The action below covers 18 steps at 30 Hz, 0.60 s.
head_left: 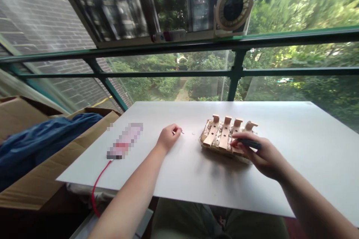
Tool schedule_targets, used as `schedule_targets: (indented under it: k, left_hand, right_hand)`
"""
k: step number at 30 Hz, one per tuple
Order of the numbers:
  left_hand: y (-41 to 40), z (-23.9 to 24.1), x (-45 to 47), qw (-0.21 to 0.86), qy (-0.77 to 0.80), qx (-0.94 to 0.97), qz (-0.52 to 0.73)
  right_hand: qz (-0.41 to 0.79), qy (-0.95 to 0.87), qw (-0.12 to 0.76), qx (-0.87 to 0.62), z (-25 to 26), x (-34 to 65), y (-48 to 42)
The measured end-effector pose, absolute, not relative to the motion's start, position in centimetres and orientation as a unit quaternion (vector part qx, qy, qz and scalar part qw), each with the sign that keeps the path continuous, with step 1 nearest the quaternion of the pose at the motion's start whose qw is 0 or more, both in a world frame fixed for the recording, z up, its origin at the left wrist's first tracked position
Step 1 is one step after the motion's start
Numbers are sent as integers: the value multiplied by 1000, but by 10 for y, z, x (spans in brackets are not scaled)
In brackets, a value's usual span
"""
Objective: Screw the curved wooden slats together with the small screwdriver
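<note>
My right hand (265,157) is closed around a dark-handled tool (249,143); its fingertips are at the right part of a rough, pale block (206,129). I cannot make out the tool's working end. Across the block lie several light wooden pieces (224,136), each with an upturned far end and dark round spots. One rounded piece (249,125) stands at the far right, partly behind my fingers. My left hand (168,137) rests on the white table left of the block, pinching a thin, short stick-like piece (182,132).
A blurred-out phone-like object (126,142) with a red cable (97,185) lies on the left of the white table (179,179). Beyond the table runs a green railing (168,73); a round fan (234,5) stands on the ledge. A cardboard box (64,153) holds blue cloth (50,134).
</note>
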<state>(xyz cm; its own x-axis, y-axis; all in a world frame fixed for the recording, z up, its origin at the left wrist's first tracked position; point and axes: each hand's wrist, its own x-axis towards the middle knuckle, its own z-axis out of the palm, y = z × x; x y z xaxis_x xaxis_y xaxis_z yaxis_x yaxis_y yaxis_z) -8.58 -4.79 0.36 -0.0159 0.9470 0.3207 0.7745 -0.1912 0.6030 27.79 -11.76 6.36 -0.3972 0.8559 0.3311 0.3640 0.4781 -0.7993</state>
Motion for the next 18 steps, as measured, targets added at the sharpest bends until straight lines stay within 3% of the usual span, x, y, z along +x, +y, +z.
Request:
schedule_targets:
  k: [11, 18]
  left_hand:
    - [-53, 4, -79, 199, 580, 684, 396]
    - [-48, -6, -79, 206, 553, 687, 424]
  right_hand:
    - [301, -766, 399, -405, 56, 284, -130]
    - [203, -792, 363, -446, 63, 294, -130]
